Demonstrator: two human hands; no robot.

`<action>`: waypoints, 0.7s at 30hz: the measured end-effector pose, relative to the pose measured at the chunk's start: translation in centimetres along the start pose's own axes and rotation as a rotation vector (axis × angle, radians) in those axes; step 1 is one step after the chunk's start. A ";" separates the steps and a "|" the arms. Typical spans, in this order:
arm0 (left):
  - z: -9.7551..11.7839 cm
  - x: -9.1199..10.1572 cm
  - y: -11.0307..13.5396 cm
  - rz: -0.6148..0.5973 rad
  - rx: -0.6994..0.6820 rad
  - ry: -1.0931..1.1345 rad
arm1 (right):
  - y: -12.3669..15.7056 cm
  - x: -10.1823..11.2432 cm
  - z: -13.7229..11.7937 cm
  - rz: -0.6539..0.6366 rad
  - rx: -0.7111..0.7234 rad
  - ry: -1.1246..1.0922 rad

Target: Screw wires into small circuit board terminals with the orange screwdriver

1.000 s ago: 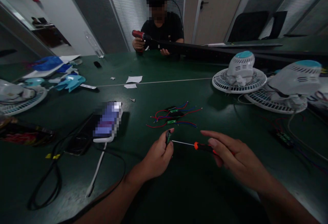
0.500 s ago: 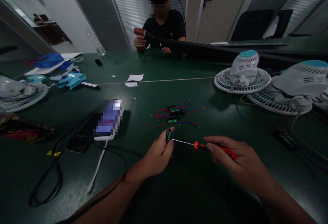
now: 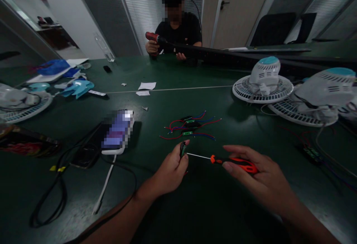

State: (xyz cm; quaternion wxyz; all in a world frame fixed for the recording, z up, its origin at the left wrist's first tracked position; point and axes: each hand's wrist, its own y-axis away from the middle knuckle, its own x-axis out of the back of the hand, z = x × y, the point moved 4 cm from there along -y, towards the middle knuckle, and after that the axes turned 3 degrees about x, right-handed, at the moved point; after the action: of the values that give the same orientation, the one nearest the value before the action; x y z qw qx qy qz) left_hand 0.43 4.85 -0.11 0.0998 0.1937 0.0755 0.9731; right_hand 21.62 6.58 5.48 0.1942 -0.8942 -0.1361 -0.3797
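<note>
Between the thumb and fingers of my left hand (image 3: 173, 169) is a small green circuit board (image 3: 183, 149) with a black part, held up on edge. My right hand (image 3: 255, 175) holds a screwdriver (image 3: 242, 164) by its orange and black handle, the thumb below and the fingers above. The thin metal shaft points left, and its tip meets the circuit board or lies right beside it; which of the two I cannot tell. Just beyond my left hand, several similar boards (image 3: 187, 133) with red and blue wires lie on the dark green table (image 3: 212, 210).
White fan parts (image 3: 262, 87) stand at the right, near another wired board (image 3: 312, 153). At the left lie a phone (image 3: 117, 130) on a white cable and a black cable loop (image 3: 65, 195). Across the table a person (image 3: 178, 28) holds a red power drill (image 3: 152, 36) against a long black bar (image 3: 223, 54).
The fingers of my right hand have loosened and shifted on the screwdriver, which has turned so more orange shows on its handle. My left hand and the circuit board have stayed nearly still.
</note>
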 end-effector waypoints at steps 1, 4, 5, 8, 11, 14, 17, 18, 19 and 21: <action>0.1 0.0 0.0 0.001 0.003 0.002 | 0.1 -0.2 0.0 -0.016 0.001 -0.016; 0.1 0.0 0.0 0.011 0.002 0.022 | 0.2 -0.7 0.1 -0.069 -0.028 -0.068; 0.1 0.0 0.0 0.015 -0.002 0.030 | 0.3 -0.8 0.2 -0.076 -0.054 -0.076; 0.0 0.1 0.0 0.020 -0.018 0.029 | 0.3 -0.9 0.4 -0.066 -0.115 -0.075; 0.0 0.1 0.0 0.024 -0.027 0.008 | 0.1 -1.0 0.6 -0.066 -0.111 -0.074; 0.1 0.2 0.0 0.032 -0.029 -0.008 | 0.0 -1.1 0.7 -0.069 -0.090 -0.065; 0.1 0.2 0.0 0.027 -0.018 0.009 | 0.0 -1.0 0.5 -0.058 -0.059 -0.050; 0.1 0.1 0.0 0.022 -0.013 0.019 | 0.0 -1.0 0.4 -0.056 -0.053 -0.045; 0.0 0.1 0.0 0.016 -0.008 0.028 | 0.0 -0.9 0.4 -0.054 -0.050 -0.039; -0.1 0.1 0.0 0.011 -0.002 0.038 | 0.0 -0.9 0.3 -0.052 -0.045 -0.024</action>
State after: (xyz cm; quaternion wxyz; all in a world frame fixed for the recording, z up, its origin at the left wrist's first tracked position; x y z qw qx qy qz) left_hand 0.33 4.82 -0.18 0.0933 0.1754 0.0753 0.9772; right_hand 21.23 6.64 4.63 0.1626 -0.8989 -0.1533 -0.3770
